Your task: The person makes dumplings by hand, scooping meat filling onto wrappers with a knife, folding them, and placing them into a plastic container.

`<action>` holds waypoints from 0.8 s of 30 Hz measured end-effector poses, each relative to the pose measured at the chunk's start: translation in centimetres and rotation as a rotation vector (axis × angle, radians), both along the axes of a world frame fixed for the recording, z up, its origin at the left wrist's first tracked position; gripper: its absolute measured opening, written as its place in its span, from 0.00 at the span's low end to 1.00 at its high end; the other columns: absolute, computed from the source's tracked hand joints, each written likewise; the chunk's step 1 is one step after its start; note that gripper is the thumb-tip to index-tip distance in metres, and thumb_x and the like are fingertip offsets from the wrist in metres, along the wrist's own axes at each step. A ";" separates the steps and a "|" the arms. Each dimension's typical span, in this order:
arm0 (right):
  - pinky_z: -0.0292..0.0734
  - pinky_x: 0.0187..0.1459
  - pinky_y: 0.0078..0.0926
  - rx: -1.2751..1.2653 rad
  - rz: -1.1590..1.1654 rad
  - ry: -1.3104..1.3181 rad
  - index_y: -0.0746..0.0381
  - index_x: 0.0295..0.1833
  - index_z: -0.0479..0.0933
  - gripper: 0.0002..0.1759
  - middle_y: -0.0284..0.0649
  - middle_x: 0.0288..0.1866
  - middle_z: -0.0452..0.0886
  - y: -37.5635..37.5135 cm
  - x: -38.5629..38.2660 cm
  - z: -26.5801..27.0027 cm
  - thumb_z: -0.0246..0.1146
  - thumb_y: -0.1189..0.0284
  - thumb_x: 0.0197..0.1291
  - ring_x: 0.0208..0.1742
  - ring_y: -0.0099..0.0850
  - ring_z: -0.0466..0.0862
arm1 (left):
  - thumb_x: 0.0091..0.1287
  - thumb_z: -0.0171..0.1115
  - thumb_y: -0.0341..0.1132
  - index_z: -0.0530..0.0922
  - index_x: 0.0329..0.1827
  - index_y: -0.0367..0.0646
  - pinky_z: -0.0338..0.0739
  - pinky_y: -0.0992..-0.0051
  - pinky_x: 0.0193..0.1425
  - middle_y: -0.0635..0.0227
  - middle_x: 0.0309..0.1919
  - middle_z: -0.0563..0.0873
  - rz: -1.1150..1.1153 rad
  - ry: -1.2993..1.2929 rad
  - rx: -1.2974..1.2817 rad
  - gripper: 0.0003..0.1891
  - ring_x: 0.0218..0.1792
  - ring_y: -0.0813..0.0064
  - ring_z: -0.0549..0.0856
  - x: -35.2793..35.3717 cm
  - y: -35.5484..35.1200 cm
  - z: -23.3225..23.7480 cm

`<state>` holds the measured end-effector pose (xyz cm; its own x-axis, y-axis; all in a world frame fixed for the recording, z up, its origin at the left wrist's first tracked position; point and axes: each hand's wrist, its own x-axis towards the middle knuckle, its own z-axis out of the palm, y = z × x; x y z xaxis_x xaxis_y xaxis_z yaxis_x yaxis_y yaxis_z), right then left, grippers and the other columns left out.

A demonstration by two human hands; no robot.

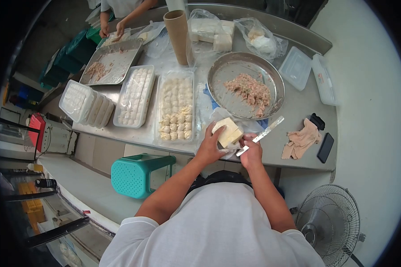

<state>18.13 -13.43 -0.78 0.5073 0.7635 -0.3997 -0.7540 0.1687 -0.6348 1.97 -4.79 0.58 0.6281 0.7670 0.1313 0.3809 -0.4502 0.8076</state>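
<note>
My left hand (pixel 210 144) is closed round the left side of a pale yellow stack of wrappers (pixel 228 132) at the table's front edge. My right hand (pixel 252 150) is at the stack's right side, its fingers round a flat metal spatula (pixel 260 135) that slants up to the right. Thin plastic lies under and around the stack. Just beyond is a round steel pan (pixel 214 95) with minced filling (pixel 249 91) in it. To the left stands a clear tray of dumplings (pixel 176 104), yellowish in its front rows and whiter behind.
More dumpling containers (pixel 133 95) stand left, near a metal tray (pixel 124 66). A cardboard tube (pixel 177 38) stands behind. At right are a lid (pixel 296 68), cloth (pixel 302 139) and phone (pixel 325 147); a fan (pixel 329 222) and green stool (pixel 131 177) stand below. A co-worker's hands (pixel 113 31) are far left.
</note>
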 end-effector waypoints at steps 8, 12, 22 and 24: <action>0.72 0.41 0.29 -0.133 0.177 -0.149 0.57 0.41 0.70 0.09 0.36 0.41 0.77 -1.5 -0.3 -0.6 0.55 0.80 0.55 0.38 0.29 0.76 | 0.43 0.83 0.36 0.67 0.74 0.51 0.68 0.56 0.74 0.42 0.75 0.57 -0.003 0.000 0.058 0.50 0.73 0.40 0.65 0.0 -0.2 -0.8; 0.76 0.48 0.33 -0.457 0.271 -0.418 0.59 0.47 0.73 0.08 0.40 0.46 0.80 -4.6 0.0 3.2 0.54 0.77 0.63 0.44 0.32 0.80 | 0.44 0.83 0.39 0.68 0.72 0.48 0.65 0.55 0.75 0.40 0.73 0.60 -0.089 0.149 0.129 0.48 0.73 0.40 0.64 -0.2 -0.4 2.6; 0.77 0.45 0.44 -0.707 0.478 -2.109 0.64 0.57 0.78 0.16 0.48 0.39 0.76 -0.2 11.3 13.7 0.54 0.76 0.66 0.41 0.51 0.80 | 0.53 0.74 0.34 0.80 0.52 0.44 0.70 0.55 0.66 0.56 0.58 0.78 -0.147 0.078 0.316 0.23 0.62 0.49 0.74 3.2 0.9 3.1; 0.78 0.44 0.45 -0.743 0.483 -2.235 0.63 0.53 0.79 0.15 0.48 0.40 0.77 1.8 11.7 14.5 0.55 0.76 0.64 0.40 0.50 0.80 | 0.50 0.73 0.31 0.81 0.49 0.43 0.71 0.57 0.65 0.59 0.56 0.79 -0.170 0.099 0.352 0.21 0.61 0.52 0.75 3.0 1.4 3.2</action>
